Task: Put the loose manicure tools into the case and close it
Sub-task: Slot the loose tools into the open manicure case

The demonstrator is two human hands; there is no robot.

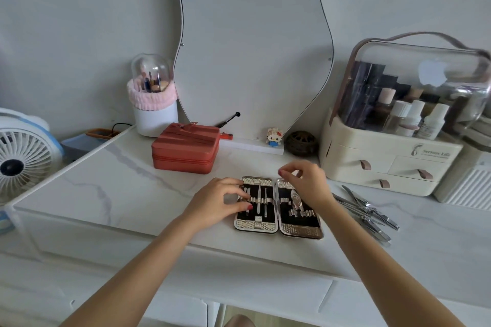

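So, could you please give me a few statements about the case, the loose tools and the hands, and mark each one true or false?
1. The manicure case lies open on the table. True.
2. The loose tools lie to the left of the case. False: they lie on the table to its right.
3. The left hand rests on the left half of the case. True.
4. The right hand holds a pair of scissors. False: its fingers are pinched above the right half, with no tool visible in them.
5. The red box is open. False: it is closed.
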